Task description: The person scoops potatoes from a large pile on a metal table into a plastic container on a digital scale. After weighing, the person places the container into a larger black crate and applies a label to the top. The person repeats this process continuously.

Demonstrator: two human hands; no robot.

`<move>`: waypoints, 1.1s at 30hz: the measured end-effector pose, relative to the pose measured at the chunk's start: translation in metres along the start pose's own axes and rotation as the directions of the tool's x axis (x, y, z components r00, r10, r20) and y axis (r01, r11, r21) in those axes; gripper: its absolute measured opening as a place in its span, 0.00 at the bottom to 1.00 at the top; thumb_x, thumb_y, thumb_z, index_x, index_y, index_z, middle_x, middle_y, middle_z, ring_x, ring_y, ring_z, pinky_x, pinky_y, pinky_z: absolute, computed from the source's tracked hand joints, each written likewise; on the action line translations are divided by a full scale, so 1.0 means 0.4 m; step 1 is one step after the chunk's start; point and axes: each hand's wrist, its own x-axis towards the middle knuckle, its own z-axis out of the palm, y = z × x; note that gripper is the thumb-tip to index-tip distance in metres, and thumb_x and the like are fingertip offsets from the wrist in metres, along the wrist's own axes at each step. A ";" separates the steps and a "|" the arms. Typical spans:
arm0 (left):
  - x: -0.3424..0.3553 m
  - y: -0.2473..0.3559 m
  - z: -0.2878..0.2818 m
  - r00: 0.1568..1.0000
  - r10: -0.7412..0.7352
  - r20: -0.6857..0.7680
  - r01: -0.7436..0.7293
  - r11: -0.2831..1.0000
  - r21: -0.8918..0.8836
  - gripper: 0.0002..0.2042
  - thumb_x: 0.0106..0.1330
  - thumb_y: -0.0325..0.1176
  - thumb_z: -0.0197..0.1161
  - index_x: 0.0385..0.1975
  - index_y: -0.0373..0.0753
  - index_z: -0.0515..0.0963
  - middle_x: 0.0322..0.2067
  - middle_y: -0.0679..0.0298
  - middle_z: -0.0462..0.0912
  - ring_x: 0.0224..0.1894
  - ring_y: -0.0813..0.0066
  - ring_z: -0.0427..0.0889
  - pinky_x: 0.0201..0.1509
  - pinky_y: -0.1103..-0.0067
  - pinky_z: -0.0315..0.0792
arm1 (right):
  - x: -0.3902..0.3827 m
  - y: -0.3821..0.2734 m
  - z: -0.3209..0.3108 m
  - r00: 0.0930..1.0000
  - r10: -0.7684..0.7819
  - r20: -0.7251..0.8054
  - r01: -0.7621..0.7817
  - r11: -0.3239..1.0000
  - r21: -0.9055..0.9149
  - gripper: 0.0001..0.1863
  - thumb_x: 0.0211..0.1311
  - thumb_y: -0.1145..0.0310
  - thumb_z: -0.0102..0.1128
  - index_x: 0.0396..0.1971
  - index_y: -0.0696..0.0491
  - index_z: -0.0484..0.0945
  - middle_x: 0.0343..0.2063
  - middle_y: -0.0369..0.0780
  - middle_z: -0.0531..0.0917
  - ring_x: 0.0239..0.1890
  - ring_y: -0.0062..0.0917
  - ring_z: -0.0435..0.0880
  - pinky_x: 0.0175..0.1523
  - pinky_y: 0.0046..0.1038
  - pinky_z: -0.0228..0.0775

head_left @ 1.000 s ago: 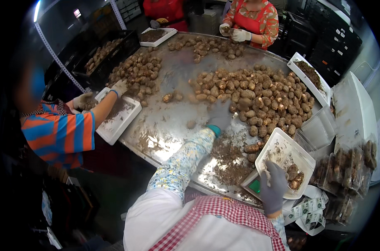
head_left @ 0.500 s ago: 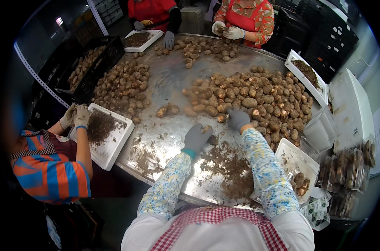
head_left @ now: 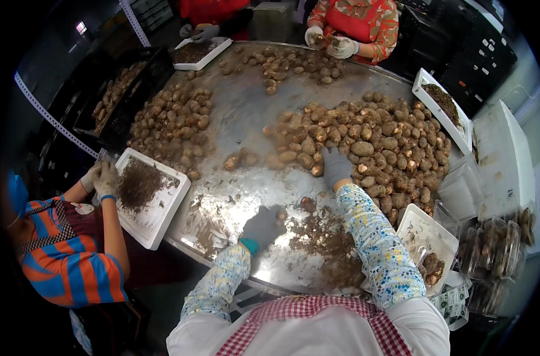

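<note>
Right hand in the grey knit glove (head_left: 336,165) is resting at the near edge of the big heap of round, brown, dirt-crusted tubers (head_left: 371,139). Its fingers are pointing into the heap, but I can't tell whether they're pinching anything. Risk there, imo: those tubers are leaning on each other, so dragging one out from low down could be sending a few rolling.

Left hand in the matching grey glove (head_left: 264,226) is hovering over or touching the shiny sheet-metal table (head_left: 234,127), hard to say which. It's blurring, with a small brown tuber (head_left: 282,213) showing at the fingertips. Can't tell if the fingers are actually closing on it. A loose hold on a dusty, round thing could be ending in a drop, and the near edge isn't far off.

Further out, a lone dark tuber (head_left: 308,204) is sitting between the hands, just where a sleeve could be knocking it. Dark crumbly soil (head_left: 332,249) is lying below it, so anything rolling through could be picking up more dirt.

Out right, the blue-and-yellow floral sleeve (head_left: 379,243) is passing close beside the white, rectangular plastic tray (head_left: 421,228). A careless elbow could be bumping that, and a few brown tubers (head_left: 431,268) are lying inside.
</note>
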 end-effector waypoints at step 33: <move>-0.262 0.795 0.234 0.747 0.623 -0.229 -0.461 0.238 -0.855 0.25 0.70 0.39 0.61 0.63 0.35 0.66 0.42 0.61 0.76 0.37 0.79 0.81 0.32 0.83 0.79 | -0.964 0.517 -0.253 0.655 0.730 -0.196 -0.339 0.515 0.787 0.36 0.63 0.53 0.59 0.66 0.57 0.64 0.59 0.53 0.75 0.58 0.44 0.77 0.62 0.36 0.68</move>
